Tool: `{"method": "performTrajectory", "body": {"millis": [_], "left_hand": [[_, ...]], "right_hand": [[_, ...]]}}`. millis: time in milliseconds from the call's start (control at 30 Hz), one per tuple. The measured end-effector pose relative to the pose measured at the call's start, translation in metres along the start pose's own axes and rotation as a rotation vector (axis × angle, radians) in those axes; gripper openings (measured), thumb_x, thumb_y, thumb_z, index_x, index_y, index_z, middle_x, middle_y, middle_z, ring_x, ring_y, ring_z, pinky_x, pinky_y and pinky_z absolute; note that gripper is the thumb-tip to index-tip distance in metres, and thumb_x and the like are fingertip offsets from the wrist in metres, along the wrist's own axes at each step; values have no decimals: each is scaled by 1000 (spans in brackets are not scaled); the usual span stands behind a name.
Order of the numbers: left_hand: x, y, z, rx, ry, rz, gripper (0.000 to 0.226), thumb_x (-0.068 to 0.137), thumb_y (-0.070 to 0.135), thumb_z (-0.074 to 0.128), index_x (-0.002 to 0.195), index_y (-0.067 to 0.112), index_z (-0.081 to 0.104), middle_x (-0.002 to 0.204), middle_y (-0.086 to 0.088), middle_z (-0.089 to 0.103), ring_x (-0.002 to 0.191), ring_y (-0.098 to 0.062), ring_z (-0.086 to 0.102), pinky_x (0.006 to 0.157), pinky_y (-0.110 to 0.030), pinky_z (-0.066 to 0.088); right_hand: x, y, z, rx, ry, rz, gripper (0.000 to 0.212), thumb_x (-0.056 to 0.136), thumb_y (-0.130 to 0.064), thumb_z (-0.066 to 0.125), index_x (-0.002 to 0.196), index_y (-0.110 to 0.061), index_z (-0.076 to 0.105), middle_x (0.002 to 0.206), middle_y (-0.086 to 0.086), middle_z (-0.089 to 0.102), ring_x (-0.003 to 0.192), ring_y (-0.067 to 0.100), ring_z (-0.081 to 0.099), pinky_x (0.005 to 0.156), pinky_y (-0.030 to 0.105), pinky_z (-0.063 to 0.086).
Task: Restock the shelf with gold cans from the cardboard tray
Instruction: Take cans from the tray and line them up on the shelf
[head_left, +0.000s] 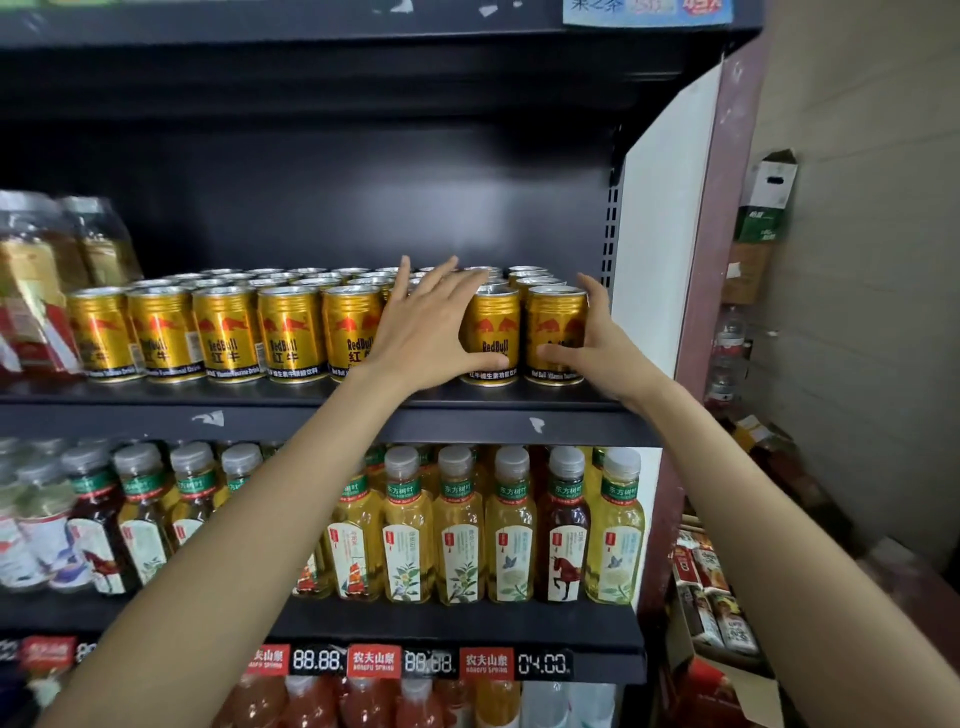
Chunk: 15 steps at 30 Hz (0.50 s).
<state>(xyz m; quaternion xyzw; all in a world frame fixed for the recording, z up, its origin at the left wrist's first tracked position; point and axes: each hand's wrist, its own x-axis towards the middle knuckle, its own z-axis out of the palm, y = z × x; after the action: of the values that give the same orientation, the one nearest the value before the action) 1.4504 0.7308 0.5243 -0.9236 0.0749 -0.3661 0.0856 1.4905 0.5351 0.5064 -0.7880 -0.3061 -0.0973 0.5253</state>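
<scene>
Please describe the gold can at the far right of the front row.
The can is gold metal with a silver top, red bulls and a dark bottom band. It stands upright on the shelf, ending the front row beside another can. The right hand cups its right side, thumb across the front.

cans on shelf, bottles below
</scene>
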Motion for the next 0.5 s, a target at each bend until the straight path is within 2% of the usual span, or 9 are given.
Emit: {"method": "performTrajectory", "body": {"millis": [133, 233, 400, 433, 500], "left_hand": [[-5, -6, 0, -24, 17, -11, 94, 72, 76, 52, 147, 25, 24, 155, -1, 25, 144, -13, 14, 116, -46, -2], [-5, -6, 1, -50, 29, -13, 92, 72, 74, 53, 145, 25, 27, 153, -1, 29, 143, -15, 19, 116, -42, 5], [-5, -7, 3, -45, 39, -4, 94, 72, 74, 53, 147, 25, 23, 151, -1, 33, 140, -18, 24, 115, -42, 11], [-5, -6, 3, -46, 39, -4, 94, 73, 74, 53, 147, 25, 22, 151, -1, 33, 140, -18, 24, 115, -42, 12], [-5, -6, 3, -47, 43, -6, 94, 73, 74, 52, 147, 25, 22, 151, -1, 33, 140, -18, 25, 115, -41, 12]], "right_hand": [[6, 0, 9, -28, 25, -15, 85, 83, -8, 67, 144, -17, 8, 136, 9, 46, 116, 19, 50, 97, 29, 43], [4, 2, 8, -66, 23, -38, 88, 83, -12, 68, 145, -18, 6, 136, 5, 45, 116, 15, 48, 95, 24, 40], [11, 6, -9, 63, -127, 42, 116, 76, -14, 75, 148, -23, -16, 129, -13, 34, 120, 8, 43, 101, 27, 37], [13, 6, -11, 97, -155, 65, 115, 74, -14, 75, 149, -23, -12, 129, -15, 36, 119, 7, 44, 100, 27, 38], [18, 9, -12, 121, -199, 78, 103, 69, -20, 77, 148, -24, 11, 129, -14, 48, 118, 10, 52, 100, 30, 42]]}}
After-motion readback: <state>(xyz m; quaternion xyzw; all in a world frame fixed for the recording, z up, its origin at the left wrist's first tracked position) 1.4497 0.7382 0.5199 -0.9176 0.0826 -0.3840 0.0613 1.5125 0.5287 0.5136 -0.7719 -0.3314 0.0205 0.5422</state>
